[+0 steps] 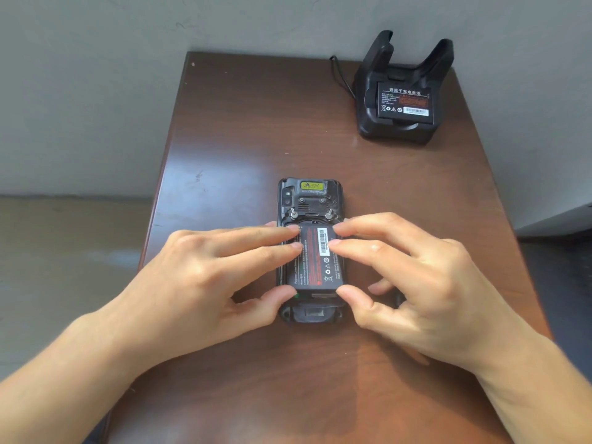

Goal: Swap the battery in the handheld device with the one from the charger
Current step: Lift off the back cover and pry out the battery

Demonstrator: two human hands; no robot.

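Handheld device (310, 200) is laid face-down on table (243, 123), long axis running away from the viewer; its battery (317, 256) is seated in the open bay, same axis. Battery is flanked by left hand (205, 277) and right hand (426, 277), equally near; fingers are spread, tips pressed on both long edges, thumbs at near end, nothing lifted. Replacement battery (405, 102) is seen in charger (400, 91), far right, so nearer to the right hand.

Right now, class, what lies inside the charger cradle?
A labelled black battery sits in the charger cradle, its printed face showing. The contacts and slot floor beneath it are covered.
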